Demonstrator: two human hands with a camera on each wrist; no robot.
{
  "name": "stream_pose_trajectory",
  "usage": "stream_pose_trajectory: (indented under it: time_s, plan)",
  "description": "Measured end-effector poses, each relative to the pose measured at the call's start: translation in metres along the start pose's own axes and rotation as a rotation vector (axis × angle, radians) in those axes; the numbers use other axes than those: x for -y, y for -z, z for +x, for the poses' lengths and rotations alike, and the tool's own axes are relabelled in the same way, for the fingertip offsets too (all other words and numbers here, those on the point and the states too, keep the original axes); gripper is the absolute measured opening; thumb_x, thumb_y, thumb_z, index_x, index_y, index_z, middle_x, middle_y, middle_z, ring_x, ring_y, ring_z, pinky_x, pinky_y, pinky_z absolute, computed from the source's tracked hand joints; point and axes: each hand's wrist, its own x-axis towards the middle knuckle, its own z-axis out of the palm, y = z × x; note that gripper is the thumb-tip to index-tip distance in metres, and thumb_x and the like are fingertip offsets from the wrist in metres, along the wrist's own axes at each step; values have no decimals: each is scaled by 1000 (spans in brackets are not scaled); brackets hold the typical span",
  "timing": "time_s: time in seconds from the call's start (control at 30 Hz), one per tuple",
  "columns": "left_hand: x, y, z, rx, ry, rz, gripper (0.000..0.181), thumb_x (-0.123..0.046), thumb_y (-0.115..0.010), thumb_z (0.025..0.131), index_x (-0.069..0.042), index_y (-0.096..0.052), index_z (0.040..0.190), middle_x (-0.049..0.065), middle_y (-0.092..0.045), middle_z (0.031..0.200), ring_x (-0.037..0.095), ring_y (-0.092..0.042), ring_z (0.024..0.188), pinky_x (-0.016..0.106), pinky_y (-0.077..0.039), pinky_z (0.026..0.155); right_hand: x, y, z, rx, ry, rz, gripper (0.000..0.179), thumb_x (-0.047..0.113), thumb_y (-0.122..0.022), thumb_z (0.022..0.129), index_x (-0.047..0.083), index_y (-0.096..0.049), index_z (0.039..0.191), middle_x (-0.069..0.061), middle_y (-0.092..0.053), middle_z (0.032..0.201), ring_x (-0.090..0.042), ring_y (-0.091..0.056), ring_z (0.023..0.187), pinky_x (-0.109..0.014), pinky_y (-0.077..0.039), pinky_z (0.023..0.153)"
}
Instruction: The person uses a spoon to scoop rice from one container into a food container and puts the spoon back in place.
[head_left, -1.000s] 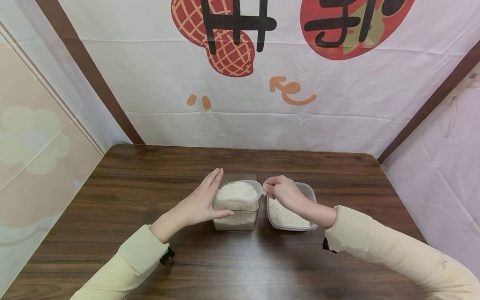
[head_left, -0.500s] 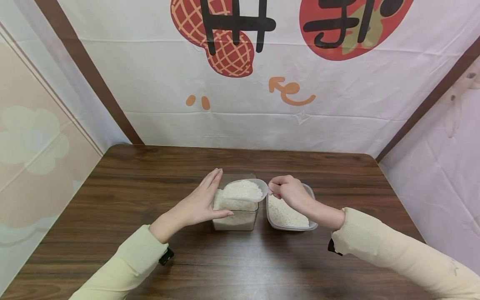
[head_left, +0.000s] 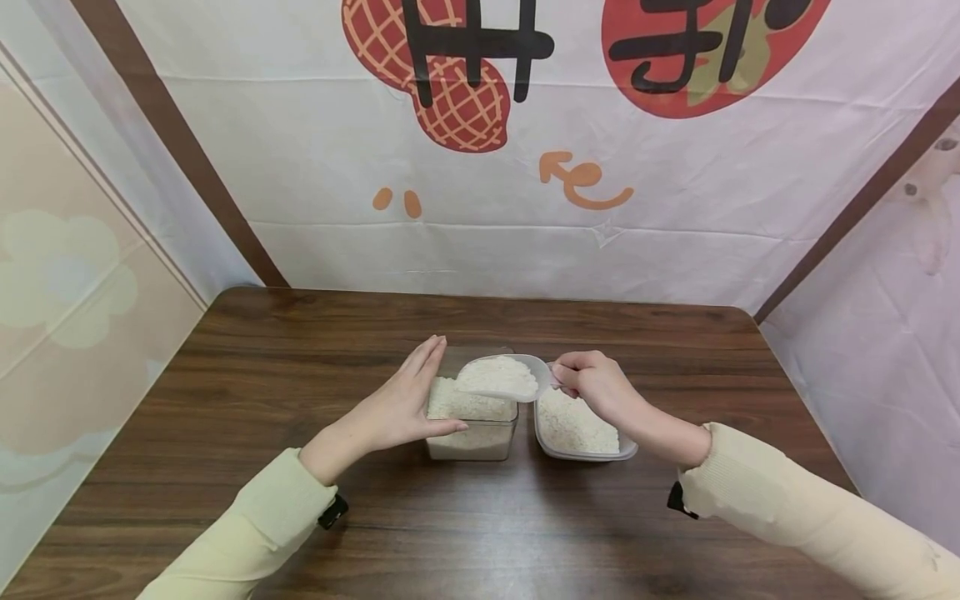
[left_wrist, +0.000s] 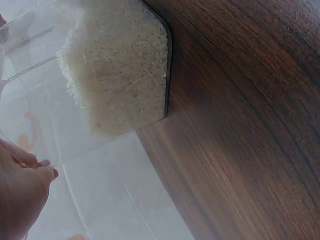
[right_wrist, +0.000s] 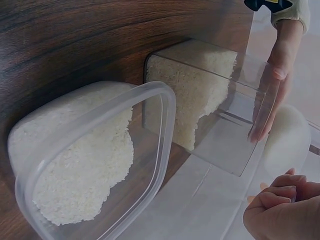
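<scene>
My right hand point(head_left: 603, 392) pinches the handle of a translucent white scoop point(head_left: 543, 377) heaped with white rice. It holds the scoop over the right part of a tall clear container point(head_left: 472, 440) partly filled with rice. In the right wrist view the underside of the scoop point(right_wrist: 287, 142) shows beyond the curled fingers. My left hand point(head_left: 401, 404) holds the clear container at its upper left, thumb along the near side and fingers reaching toward the back. The left wrist view shows its fingertips at the container's rim.
A low, rounded plastic tub point(head_left: 588, 457) of white rice stands just right of the clear container, below my right hand. Both stand on a dark wood-grain table point(head_left: 480, 533). A printed cloth point(head_left: 480, 258) hangs behind the table's far edge.
My right hand and the loaded scoop have moved rightward across the clear container, uncovering more of its rice on the left. The left hand has stayed in place.
</scene>
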Motion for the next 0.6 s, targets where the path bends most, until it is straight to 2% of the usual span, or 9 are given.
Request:
stream_pose_trajectory:
  time_s: [0.23,0.43,0.6]
  plan:
    - [0,-1,1,9,8,9,110,-56,-66,73,6,-8,143,19,-8,150,30,-11,137,45,-23,107,-7,6,-5,-13,17,-2,25,9,-47,87,5,-51,63,3,-38,53,-11,-33,52,-25,-25,50]
    - [0,-1,1,7,8,7,110,-56,-66,73,7,-9,143,19,-9,150,31,-11,137,45,-24,106,-11,14,-9,-28,21,28,22,8,-47,87,1,-53,67,3,-37,54,-10,-35,54,-24,-28,55]
    - [0,0,1,12,12,6,110,-57,-65,73,6,-9,143,19,-8,150,30,-11,137,46,-24,106,-15,19,-11,-42,16,11,24,9,-48,88,2,-53,66,3,-37,54,-10,-35,54,-24,-28,56]
